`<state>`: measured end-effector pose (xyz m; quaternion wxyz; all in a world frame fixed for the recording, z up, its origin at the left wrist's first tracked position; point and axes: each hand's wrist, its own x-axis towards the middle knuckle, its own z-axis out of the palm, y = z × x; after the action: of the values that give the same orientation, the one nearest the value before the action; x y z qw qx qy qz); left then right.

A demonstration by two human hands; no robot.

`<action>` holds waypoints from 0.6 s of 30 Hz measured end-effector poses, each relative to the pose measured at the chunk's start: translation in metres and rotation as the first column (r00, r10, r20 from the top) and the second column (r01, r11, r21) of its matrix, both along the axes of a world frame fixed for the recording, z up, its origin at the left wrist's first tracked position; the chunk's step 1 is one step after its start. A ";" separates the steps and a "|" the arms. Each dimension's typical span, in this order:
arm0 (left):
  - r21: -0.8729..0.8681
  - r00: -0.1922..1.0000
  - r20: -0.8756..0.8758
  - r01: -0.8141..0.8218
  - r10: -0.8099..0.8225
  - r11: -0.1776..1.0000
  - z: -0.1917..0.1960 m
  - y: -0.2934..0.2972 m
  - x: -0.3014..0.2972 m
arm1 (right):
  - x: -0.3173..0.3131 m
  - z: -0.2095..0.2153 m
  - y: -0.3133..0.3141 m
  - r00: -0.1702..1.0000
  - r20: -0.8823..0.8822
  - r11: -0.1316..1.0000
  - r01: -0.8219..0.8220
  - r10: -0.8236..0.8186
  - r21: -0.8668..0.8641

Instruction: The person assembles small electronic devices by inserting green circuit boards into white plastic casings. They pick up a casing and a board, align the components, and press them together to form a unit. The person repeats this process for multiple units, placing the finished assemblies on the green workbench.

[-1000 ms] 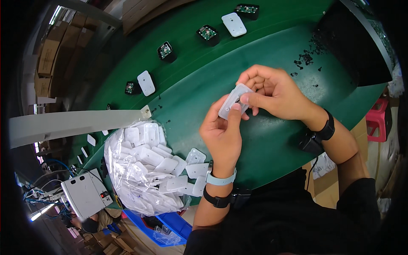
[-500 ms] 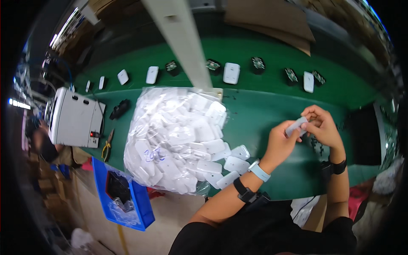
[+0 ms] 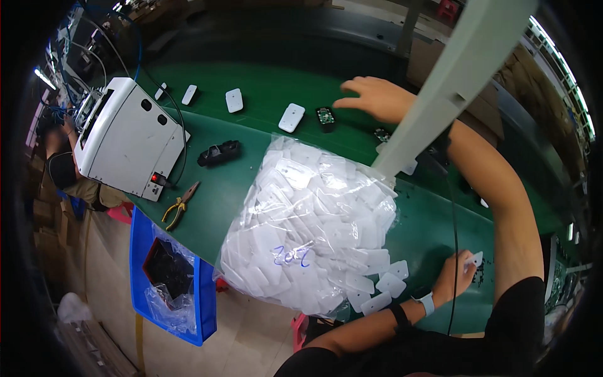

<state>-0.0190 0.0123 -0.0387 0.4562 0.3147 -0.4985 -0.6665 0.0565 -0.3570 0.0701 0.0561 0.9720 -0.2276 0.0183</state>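
Green belt [image 3: 264, 88] — right hand [image 3: 375, 98] spread open above it; left hand [image 3: 453, 277] pinches white cover [image 3: 475, 258].

The green counter [image 3: 264, 94] carries a big clear bag of white plastic covers [image 3: 308, 226], with loose covers [image 3: 383, 286] spilling beside it. A white machine box [image 3: 129, 141] sits at one end, pliers [image 3: 179, 207] and a black part [image 3: 218, 152] near it. Small white pieces [image 3: 292, 117] and a circuit board [image 3: 325, 117] lie in a row.

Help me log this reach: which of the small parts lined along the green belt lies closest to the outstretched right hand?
The dark circuit-board piece, just left of the right hand. Unlike the white rounded covers further left, it is black and sits nearest the fingertips.
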 end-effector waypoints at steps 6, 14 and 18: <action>0.228 0.993 -0.116 0.037 -0.010 0.973 0.010 -0.015 0.017 | 0.062 -0.042 -0.025 0.963 -0.102 0.957 -0.260 0.248 -0.129; 0.277 0.952 -0.304 0.043 0.045 0.960 -0.003 -0.001 0.005 | -0.014 -0.001 -0.011 0.971 0.234 0.992 0.012 -0.042 0.128; 0.294 0.983 -0.180 0.010 0.045 0.956 -0.008 -0.005 0.001 | -0.112 0.039 0.059 0.489 0.577 0.706 0.122 -0.654 0.698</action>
<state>-0.0184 0.0070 -0.0464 0.4544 0.3203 -0.3467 -0.7555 -0.0554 -0.2983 0.1091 -0.3423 0.7407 -0.4477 0.3658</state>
